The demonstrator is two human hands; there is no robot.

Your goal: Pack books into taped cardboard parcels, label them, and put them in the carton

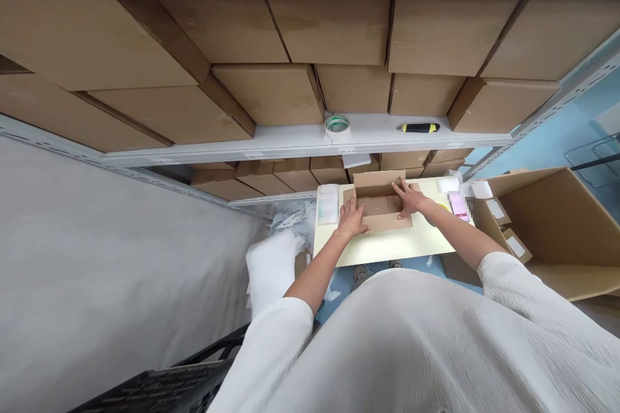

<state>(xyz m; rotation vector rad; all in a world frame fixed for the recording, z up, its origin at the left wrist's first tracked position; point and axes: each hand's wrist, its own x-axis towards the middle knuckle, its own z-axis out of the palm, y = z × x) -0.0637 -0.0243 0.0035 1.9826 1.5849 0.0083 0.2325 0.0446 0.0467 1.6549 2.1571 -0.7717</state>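
Note:
An open cardboard box (382, 222) lies on the pale yellow tabletop (387, 250), its long flaps spread to the back and front. Brown cardboard shows inside it. My left hand (352, 218) holds the box's left end, fingers spread over the edge. At the opposite end, my right hand (409, 198) grips the box, with fingers toward the back corner and the thumb near the front. A white packet (328, 204) lies left of the box. To the right, a phone with a pink screen (458, 206) rests near a white roll (481, 190).
Cardboard cartons (329, 22) fill the shelf above the table. On its front edge sit a tape roll (338, 127) and a yellow-black utility knife (419, 128). A large open carton (571, 226) stands right, with small labelled boxes (517, 245). White packing material (272, 268) is at left.

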